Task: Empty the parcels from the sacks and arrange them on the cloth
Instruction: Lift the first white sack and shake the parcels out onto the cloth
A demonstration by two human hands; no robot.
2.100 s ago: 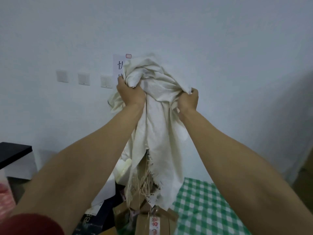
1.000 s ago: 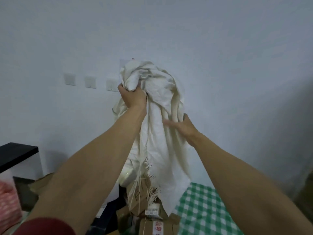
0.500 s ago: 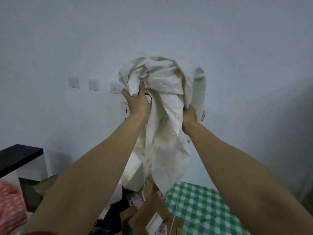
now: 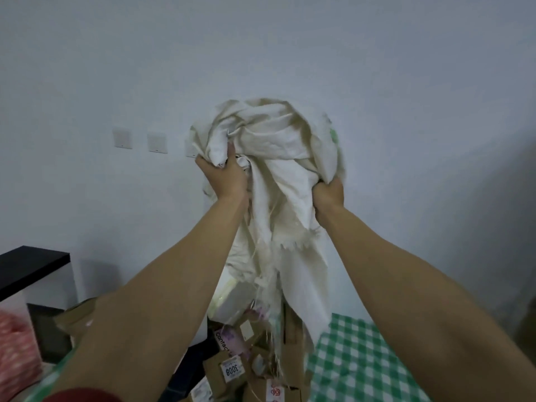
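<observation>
Overhead, both hands hold a cream sack (image 4: pixel 275 146) upside down in front of the pale wall. The left hand (image 4: pixel 224 177) has its grip clamped on a bunch of fabric at the sack's upper left, thumb raised over the fold, and the right hand (image 4: pixel 329 192) has its grip fisted tight on the right edge. The frayed mouth hangs down over a heap of cardboard parcels (image 4: pixel 232 369), with the green checked cloth (image 4: pixel 356 367) showing to their right.

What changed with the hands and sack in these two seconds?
The right hand let go of the sack a second ago, then gripped its right edge again. The left hand kept its grip at the bunched top; the sack stayed raised over the parcels.
</observation>
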